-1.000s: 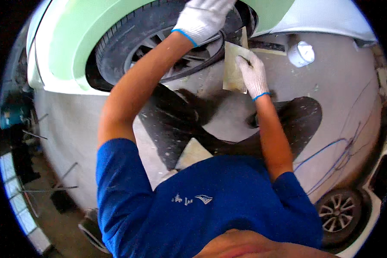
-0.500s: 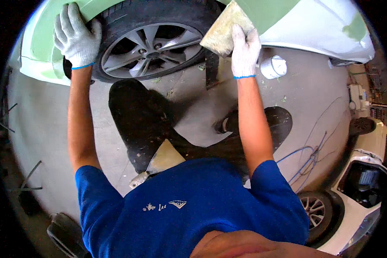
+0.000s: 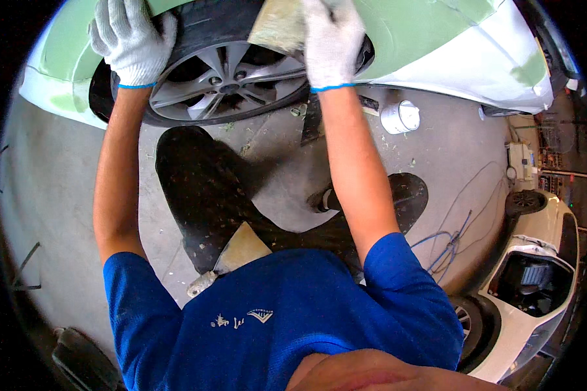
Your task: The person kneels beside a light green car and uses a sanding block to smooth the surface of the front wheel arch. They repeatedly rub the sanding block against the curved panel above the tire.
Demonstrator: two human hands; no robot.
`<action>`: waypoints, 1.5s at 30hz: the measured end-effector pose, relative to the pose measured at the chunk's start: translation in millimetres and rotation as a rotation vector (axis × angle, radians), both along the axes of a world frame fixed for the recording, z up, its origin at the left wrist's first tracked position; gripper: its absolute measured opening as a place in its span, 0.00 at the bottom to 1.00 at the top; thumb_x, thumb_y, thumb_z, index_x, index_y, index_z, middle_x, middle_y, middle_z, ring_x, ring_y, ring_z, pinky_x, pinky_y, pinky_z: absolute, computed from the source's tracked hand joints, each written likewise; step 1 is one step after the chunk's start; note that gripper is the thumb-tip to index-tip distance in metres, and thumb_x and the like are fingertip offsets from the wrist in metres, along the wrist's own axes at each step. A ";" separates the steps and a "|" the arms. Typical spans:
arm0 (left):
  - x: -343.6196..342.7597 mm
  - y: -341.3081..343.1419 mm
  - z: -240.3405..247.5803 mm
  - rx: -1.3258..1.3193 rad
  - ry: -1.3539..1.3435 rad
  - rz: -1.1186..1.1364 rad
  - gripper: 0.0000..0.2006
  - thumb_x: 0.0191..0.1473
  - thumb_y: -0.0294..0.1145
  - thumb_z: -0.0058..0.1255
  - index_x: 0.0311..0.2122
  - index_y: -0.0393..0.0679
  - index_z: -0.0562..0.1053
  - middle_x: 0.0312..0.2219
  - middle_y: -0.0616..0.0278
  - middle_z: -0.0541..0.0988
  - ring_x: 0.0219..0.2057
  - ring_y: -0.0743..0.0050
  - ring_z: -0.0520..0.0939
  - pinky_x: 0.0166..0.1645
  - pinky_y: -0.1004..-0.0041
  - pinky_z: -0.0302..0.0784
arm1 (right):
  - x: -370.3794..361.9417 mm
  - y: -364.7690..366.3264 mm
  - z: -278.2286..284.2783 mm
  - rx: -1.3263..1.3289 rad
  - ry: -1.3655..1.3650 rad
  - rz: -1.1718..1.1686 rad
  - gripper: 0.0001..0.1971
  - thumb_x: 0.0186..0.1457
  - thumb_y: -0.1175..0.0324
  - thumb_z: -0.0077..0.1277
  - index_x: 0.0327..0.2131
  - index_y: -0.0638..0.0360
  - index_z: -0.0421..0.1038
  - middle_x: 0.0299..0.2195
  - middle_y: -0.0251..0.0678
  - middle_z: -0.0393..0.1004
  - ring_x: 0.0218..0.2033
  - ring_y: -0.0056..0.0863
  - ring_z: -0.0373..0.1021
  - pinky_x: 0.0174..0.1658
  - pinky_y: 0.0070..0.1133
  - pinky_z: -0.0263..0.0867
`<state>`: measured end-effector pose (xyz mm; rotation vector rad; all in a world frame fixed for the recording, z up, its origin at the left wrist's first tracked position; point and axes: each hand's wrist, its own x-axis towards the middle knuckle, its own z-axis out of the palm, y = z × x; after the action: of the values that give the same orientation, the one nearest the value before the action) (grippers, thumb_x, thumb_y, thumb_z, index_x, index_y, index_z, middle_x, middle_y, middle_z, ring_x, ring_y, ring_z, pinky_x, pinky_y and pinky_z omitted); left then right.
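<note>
My left hand (image 3: 134, 45), in a white knit glove, lies with fingers stretched over the green-patched fender (image 3: 62, 58) at the wheel arch. My right hand (image 3: 336, 45), gloved the same way and slightly blurred, grips a flat, pale yellowish, squarish piece (image 3: 277, 26) with a worn, stained surface. It is in front of the top of the car's wheel (image 3: 228, 85), beside the green-coated body panel (image 3: 424, 32). The upper edge of the view cuts off part of this piece. Whether it touches the panel I cannot tell.
A white tub (image 3: 400, 118) stands on the floor right of the wheel. A pale wedge-shaped piece (image 3: 244, 246) rests at my lap. Blue and dark cables (image 3: 447, 244) lie on the floor at right. Beyond them is a light-coloured car (image 3: 535, 280).
My right hand has moved left and upward with the flat piece, from beside the tyre to over the wheel arch. My left hand remains on the fender. The whole view has shifted slightly.
</note>
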<state>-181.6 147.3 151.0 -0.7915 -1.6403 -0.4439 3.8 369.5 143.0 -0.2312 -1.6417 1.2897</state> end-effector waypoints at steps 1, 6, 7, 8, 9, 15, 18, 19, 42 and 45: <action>1.0 0.2 1.0 -0.001 -0.007 0.001 0.39 0.46 0.51 0.60 0.61 0.46 0.63 0.58 0.53 0.67 0.59 0.45 0.65 0.62 0.45 0.56 | -10.2 -8.2 -0.5 0.048 -0.011 -0.005 0.12 0.58 0.70 0.55 0.43 0.66 0.75 0.38 0.36 0.78 0.39 0.23 0.72 0.47 0.22 0.67; -0.5 2.0 0.3 -0.001 -0.004 -0.008 0.40 0.45 0.52 0.61 0.62 0.47 0.63 0.59 0.55 0.66 0.60 0.46 0.64 0.61 0.46 0.56 | -21.9 -21.1 -0.6 0.132 -0.022 -0.056 0.12 0.57 0.70 0.55 0.43 0.66 0.75 0.37 0.37 0.79 0.38 0.24 0.72 0.45 0.23 0.68; 0.2 -1.0 0.2 -0.008 -0.006 0.000 0.40 0.45 0.52 0.61 0.62 0.47 0.62 0.59 0.55 0.65 0.60 0.46 0.64 0.61 0.46 0.56 | -14.2 -19.5 0.9 0.082 -0.005 -0.056 0.12 0.57 0.70 0.55 0.43 0.66 0.75 0.36 0.37 0.79 0.38 0.24 0.72 0.45 0.23 0.68; 1.1 -1.4 -0.3 -0.015 -0.013 0.002 0.40 0.45 0.52 0.61 0.62 0.47 0.62 0.59 0.55 0.65 0.60 0.46 0.64 0.61 0.46 0.56 | -5.1 -17.4 3.1 0.039 0.008 -0.061 0.12 0.57 0.70 0.55 0.43 0.66 0.75 0.36 0.37 0.79 0.37 0.24 0.73 0.45 0.23 0.68; 0.5 -1.8 1.6 -0.009 -0.002 0.000 0.40 0.45 0.52 0.61 0.62 0.47 0.62 0.59 0.55 0.65 0.59 0.46 0.64 0.61 0.46 0.56 | -0.2 -16.6 5.9 0.022 0.018 -0.068 0.12 0.57 0.70 0.55 0.43 0.65 0.75 0.36 0.38 0.79 0.37 0.25 0.73 0.44 0.23 0.68; 0.4 2.0 2.0 0.000 0.003 0.011 0.40 0.45 0.51 0.61 0.62 0.45 0.62 0.58 0.53 0.66 0.59 0.44 0.64 0.61 0.45 0.56 | -9.4 -18.9 4.8 0.086 0.014 -0.104 0.11 0.57 0.70 0.55 0.42 0.65 0.75 0.35 0.39 0.79 0.35 0.26 0.73 0.43 0.24 0.69; 4.9 1.6 2.3 -0.015 0.000 -0.011 0.40 0.46 0.51 0.60 0.62 0.45 0.62 0.58 0.52 0.66 0.59 0.44 0.65 0.61 0.44 0.56 | 1.3 -16.2 8.1 0.029 0.041 -0.104 0.11 0.57 0.69 0.55 0.42 0.65 0.75 0.34 0.40 0.79 0.35 0.26 0.74 0.42 0.24 0.69; 4.7 1.4 1.8 -0.011 0.005 -0.009 0.40 0.46 0.51 0.60 0.62 0.45 0.62 0.58 0.52 0.66 0.59 0.44 0.65 0.61 0.44 0.56 | 4.7 -18.4 9.3 0.024 0.049 -0.105 0.11 0.57 0.69 0.55 0.42 0.65 0.75 0.34 0.40 0.79 0.34 0.26 0.74 0.41 0.24 0.69; 10.6 5.0 7.7 0.005 0.046 0.053 0.40 0.45 0.51 0.60 0.62 0.44 0.61 0.56 0.51 0.68 0.57 0.42 0.66 0.60 0.44 0.58 | 23.0 -4.7 3.7 0.082 -0.031 -0.048 0.09 0.55 0.69 0.55 0.37 0.65 0.76 0.33 0.41 0.80 0.32 0.27 0.75 0.39 0.27 0.71; 5.0 8.8 1.6 0.048 0.070 0.042 0.41 0.46 0.54 0.59 0.62 0.46 0.61 0.56 0.52 0.68 0.57 0.43 0.67 0.60 0.43 0.58 | 44.1 8.4 -22.3 0.782 -0.268 -0.070 0.09 0.54 0.64 0.58 0.35 0.58 0.79 0.31 0.44 0.77 0.34 0.42 0.75 0.39 0.29 0.71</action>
<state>-176.7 156.1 152.6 -0.7281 -1.5728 -0.4203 48.0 377.9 120.7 0.0223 -2.2153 0.5026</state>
